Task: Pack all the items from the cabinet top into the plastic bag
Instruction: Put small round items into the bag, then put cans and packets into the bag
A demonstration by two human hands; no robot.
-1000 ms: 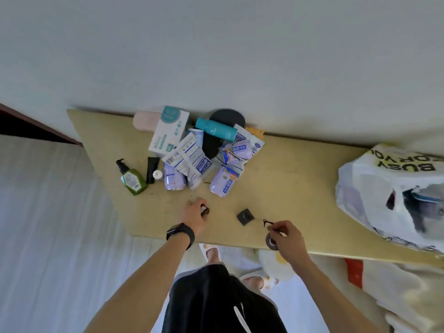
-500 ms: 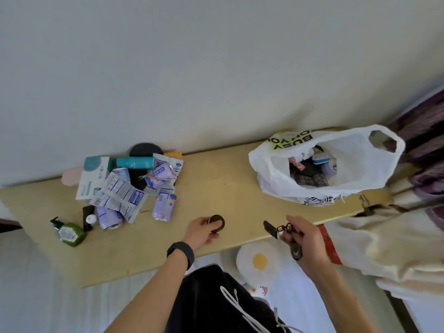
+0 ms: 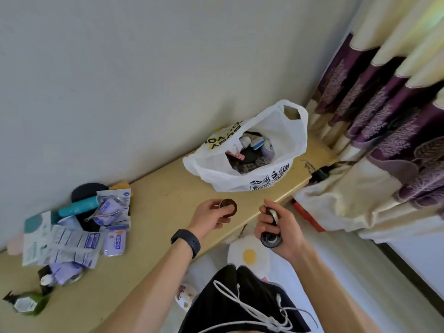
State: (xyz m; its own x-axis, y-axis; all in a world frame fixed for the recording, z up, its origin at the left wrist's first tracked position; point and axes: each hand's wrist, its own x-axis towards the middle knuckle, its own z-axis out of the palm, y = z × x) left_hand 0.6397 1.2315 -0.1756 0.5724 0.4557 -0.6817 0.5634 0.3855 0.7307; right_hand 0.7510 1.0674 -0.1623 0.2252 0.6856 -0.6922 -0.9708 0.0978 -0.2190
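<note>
A white plastic bag (image 3: 294, 131) stands open on the yellowish cabinet top (image 3: 165, 200) at the right, with several small items inside. My left hand (image 3: 209, 216) holds a small round dark disc (image 3: 229, 207) just above the cabinet top, in front of the bag. My right hand (image 3: 280, 227) is closed on dark round items (image 3: 270, 239) beyond the cabinet's front edge. At the left lies a pile: a teal tube (image 3: 78, 207), lilac pouches (image 3: 115, 240), white and blue packets (image 3: 72, 246), a white box (image 3: 36, 234) and a green pump bottle (image 3: 26, 304).
Purple and cream curtains (image 3: 384, 116) hang at the right, with cream cloth (image 3: 348, 200) bunched past the cabinet's right end. The grey wall (image 3: 144, 80) runs behind the cabinet. A fried-egg shaped slipper (image 3: 248, 255) lies on the floor below my hands.
My view has swung right, so the bag now sits ahead. Both hands picked small dark items off the cabinet top and moved right with them toward the bag.
</note>
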